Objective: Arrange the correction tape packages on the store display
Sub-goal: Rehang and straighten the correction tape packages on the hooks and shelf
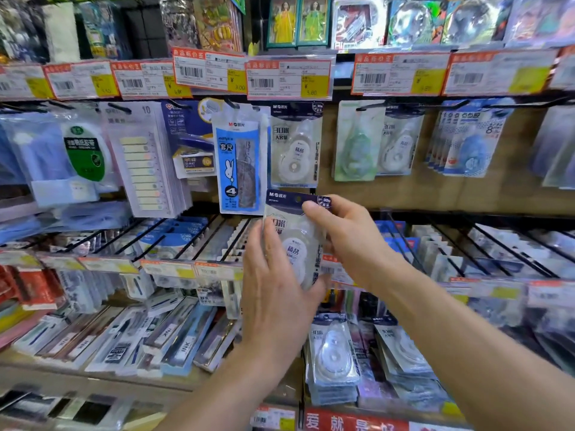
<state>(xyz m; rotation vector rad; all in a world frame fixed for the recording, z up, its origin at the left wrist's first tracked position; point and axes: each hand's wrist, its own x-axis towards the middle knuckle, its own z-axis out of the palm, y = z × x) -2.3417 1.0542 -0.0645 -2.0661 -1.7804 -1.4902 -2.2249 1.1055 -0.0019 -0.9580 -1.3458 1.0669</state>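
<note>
A correction tape pack point(295, 241) is held upright in front of the display, just below a hung pack point(294, 147) of the same kind and apart from it. The pack's dark header is turned up, with the white tape case seen through the clear front.

The pack's top right corner is pinched in the grip of the right hand point(348, 244), with the thumb pressed on the header's front and the other fingers hidden behind the pack. The left hand point(273, 290) is laid against the pack's left side. Its fingers point(258, 244) are kept straight and close together along that edge, and its thumb is set at the bottom edge. No curl round the pack is seen in that grip.

The hung pack is carried on a hook, just beside a blue ruler set point(239, 163) on its left. Two more tape packs point(376, 141) are hung further right. A stack point(333, 356) of like packs is laid on the lower shelf, below the right forearm. Price tags point(287, 77) are fixed along the upper rail.
</note>
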